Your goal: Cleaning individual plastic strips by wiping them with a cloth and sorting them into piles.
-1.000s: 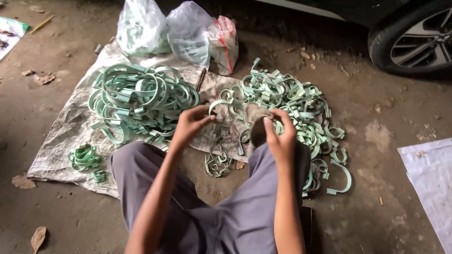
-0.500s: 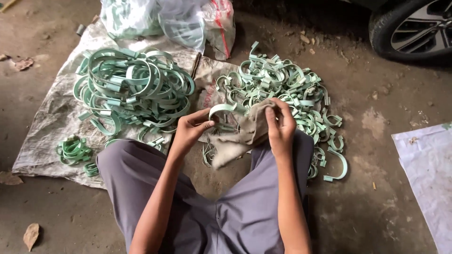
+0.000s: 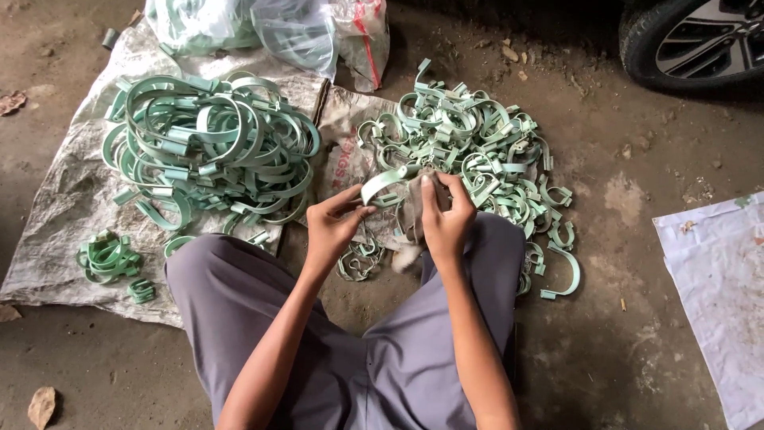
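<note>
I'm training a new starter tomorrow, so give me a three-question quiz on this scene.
1. True or false: the left hand holds one end of a curved pale green clamp strip.
2. What does the right hand press against that strip? A) a grey-brown rag B) a steel brush C) a paint can
3. Which heap holds the larger loops: the pile on the woven sack or the pile on the bare ground?

Key: 1 true; 2 A, the grey-brown rag; 3 the pile on the woven sack.
</note>
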